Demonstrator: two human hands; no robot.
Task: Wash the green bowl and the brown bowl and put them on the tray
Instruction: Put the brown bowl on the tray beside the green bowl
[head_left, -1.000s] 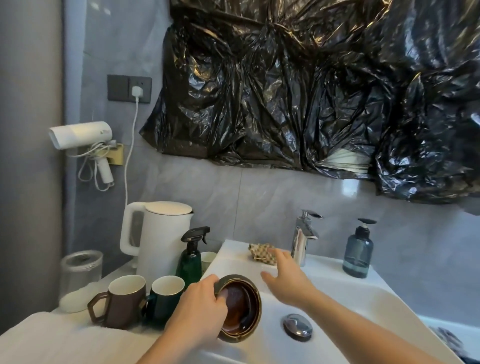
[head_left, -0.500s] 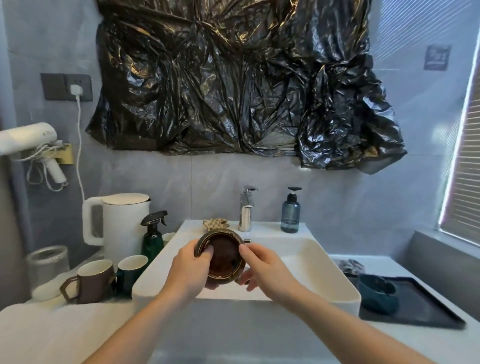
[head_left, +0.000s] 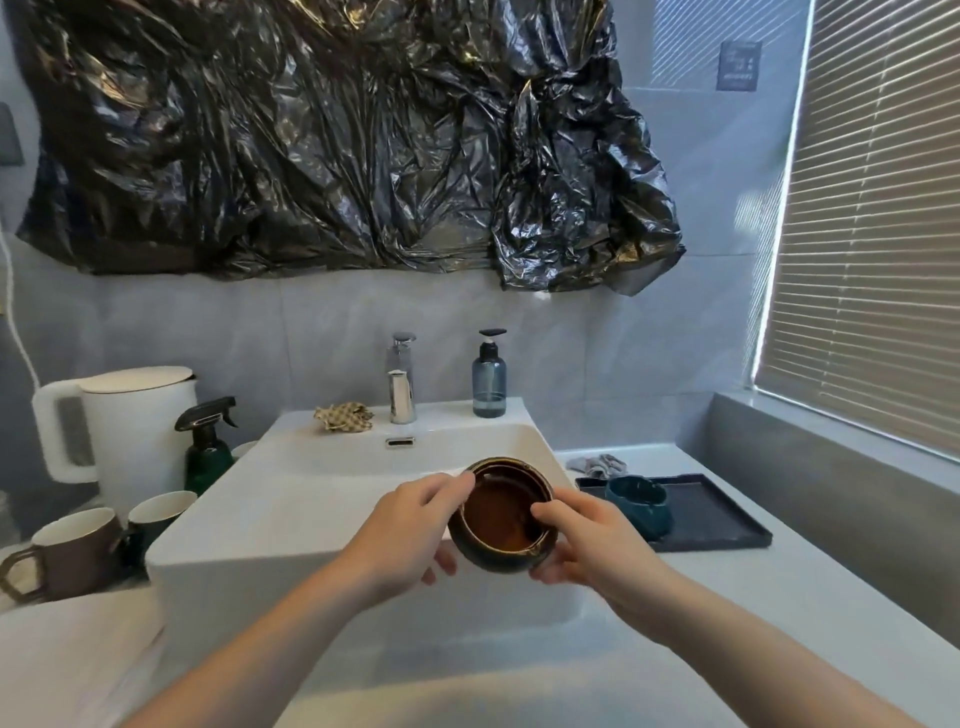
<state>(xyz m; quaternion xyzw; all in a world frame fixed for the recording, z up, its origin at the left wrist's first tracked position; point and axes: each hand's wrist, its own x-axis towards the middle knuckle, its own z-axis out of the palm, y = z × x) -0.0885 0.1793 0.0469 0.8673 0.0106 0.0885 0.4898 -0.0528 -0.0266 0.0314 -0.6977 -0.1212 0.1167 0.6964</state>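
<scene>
Both forearms reach forward; the left hand (head_left: 410, 525) and right hand (head_left: 597, 540) each grasp the brown bowl (head_left: 501, 522) by rim and underside, above the sink's (head_left: 311, 525) front right corner. No writing is legible.

Both hands (head_left: 410, 535) hold brown bowl (head_left: 501, 514), seemingly above basin (head_left: 311, 519)
</scene>
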